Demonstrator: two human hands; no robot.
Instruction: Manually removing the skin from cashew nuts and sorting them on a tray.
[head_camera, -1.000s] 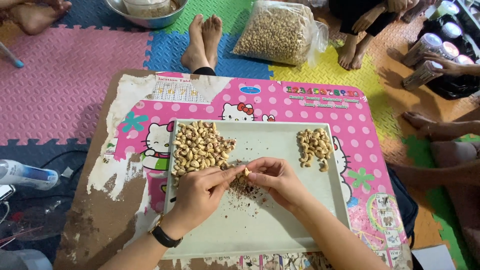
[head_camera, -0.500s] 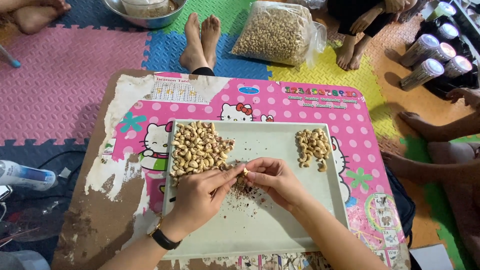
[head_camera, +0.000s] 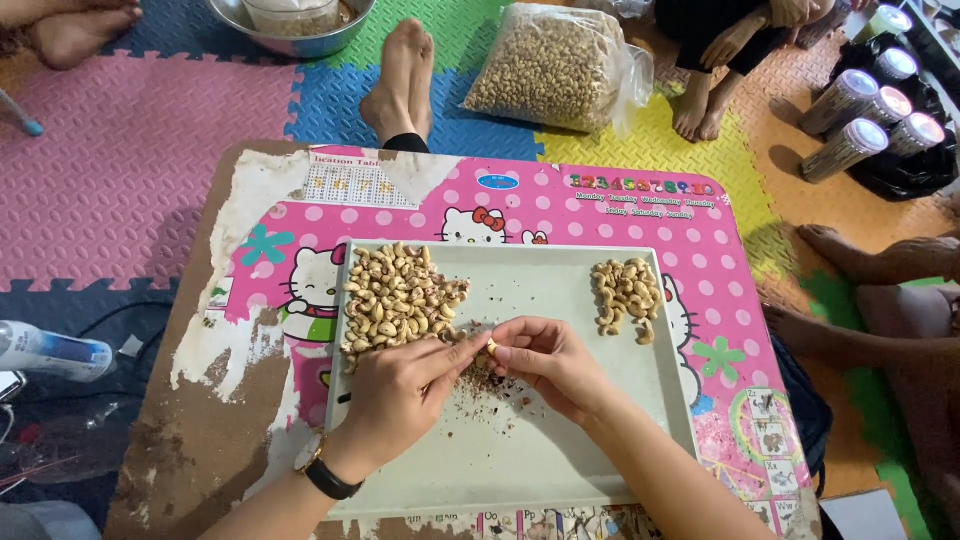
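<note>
Head view: pink cartoon table (head_camera: 640, 215) on colourful foam floor mats (head_camera: 130, 150)

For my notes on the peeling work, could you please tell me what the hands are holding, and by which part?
A single cashew nut, pinched between the fingertips of the left hand and the right hand above the tray; which part is gripped cannot be told.
</note>
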